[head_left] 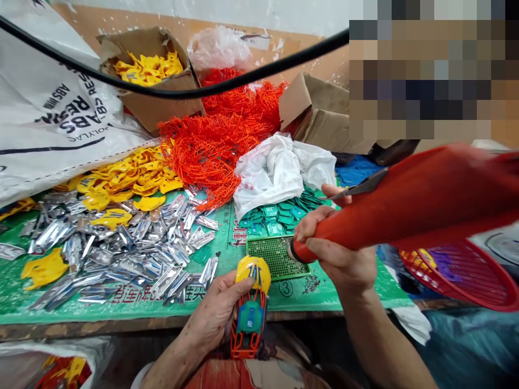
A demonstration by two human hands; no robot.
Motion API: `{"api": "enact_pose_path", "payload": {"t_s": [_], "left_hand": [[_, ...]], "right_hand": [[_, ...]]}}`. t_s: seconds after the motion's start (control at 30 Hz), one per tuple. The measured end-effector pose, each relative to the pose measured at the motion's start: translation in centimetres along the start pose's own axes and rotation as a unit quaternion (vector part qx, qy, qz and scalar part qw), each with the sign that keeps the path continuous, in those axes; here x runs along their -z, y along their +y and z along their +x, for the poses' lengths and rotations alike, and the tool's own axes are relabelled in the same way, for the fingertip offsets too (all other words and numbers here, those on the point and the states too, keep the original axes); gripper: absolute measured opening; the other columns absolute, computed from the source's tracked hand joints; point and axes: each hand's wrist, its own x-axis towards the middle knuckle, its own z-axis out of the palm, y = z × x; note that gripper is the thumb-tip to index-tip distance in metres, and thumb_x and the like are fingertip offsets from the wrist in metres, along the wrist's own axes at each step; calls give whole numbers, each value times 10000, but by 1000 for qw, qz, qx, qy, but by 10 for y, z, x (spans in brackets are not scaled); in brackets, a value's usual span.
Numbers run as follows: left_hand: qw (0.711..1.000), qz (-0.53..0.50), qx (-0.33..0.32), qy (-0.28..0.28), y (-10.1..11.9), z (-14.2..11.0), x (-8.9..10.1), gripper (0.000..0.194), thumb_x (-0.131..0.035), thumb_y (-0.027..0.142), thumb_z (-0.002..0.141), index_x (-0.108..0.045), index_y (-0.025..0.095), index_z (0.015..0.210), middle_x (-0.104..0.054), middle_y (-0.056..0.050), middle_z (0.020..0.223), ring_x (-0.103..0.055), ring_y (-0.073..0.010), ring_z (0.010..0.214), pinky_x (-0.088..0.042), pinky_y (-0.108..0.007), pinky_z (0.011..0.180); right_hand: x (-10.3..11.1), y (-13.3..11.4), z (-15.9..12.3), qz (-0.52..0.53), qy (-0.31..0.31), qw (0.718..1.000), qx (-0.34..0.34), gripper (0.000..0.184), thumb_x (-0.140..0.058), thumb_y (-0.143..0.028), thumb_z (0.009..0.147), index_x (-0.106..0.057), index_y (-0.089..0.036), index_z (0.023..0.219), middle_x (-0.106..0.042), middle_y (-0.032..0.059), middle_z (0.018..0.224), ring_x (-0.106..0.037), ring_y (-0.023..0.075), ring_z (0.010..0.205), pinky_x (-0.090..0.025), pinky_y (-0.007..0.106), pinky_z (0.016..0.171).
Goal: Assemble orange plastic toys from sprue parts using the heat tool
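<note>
Gripping a red tool (409, 205) near its dark nose, a worker's right hand (344, 262) holds it above a green perforated tray (291, 277); whether the two touch cannot be told. The left hand (213, 305) is wrapped around a toy-like assembly (249, 319) at the near edge of the bench, its thumb pressed over the rounded yellow nose, apparently to hold the stacked parts together. Grasping the tool low on its smooth barrel, beside a metal lever (365, 183), likely gives finer control of the tip.

Loose parts lie sorted by kind, presumably for easy reach: glossy, narrow silver strips (162, 270) on the left, curved yellow plastic shells (133, 173) behind them, a wiry tangle of orange frames (214, 146) at center, and flat green plates (275, 213) spilling out by a crumpled white bag (270, 170). A creased cardboard box (162, 111) tilts behind, filled with more shells.
</note>
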Motion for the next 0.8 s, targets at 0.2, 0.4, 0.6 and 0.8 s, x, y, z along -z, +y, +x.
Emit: {"api": "enact_pose_path", "payload": {"t_s": [0.2, 0.4, 0.6, 0.8], "left_hand": [[1000, 9, 9, 1, -1, 1, 1, 346, -857, 348, 688, -755, 116, 925, -719, -30, 678, -588, -89, 505, -508, -181, 482], [1000, 15, 17, 8, -2, 2, 4, 372, -860, 370, 682, -754, 118, 935, -720, -34, 681, -597, -98, 504, -512, -189, 481], [1000, 19, 16, 6, -3, 1, 6, 309, -838, 358, 717, -752, 141, 918, -714, -16, 673, -600, -93, 503, -507, -182, 485], [1000, 20, 15, 11, -3, 2, 3, 349, -861, 363, 680, -757, 133, 920, -723, -25, 676, -604, -101, 512, -505, -189, 490]], "right_hand": [[17, 21, -6, -9, 5, 999, -30, 274, -760, -189, 636, -643, -223, 882, -604, -47, 623, -589, 163, 574, -521, 367, 596], [22, 25, -11, -28, 17, 999, -30, 185, -745, -181, 647, -619, -227, 773, -611, -37, 642, -590, 165, 593, -522, 375, 618], [25, 27, -13, -37, 24, 999, -27, 185, -753, -190, 637, -611, -225, 750, -608, -43, 626, -591, 164, 593, -526, 381, 644], [24, 28, -13, -30, 39, 999, -11, 251, -751, -175, 639, -622, -221, 850, -619, -48, 640, -597, 164, 579, -519, 370, 611]]}}
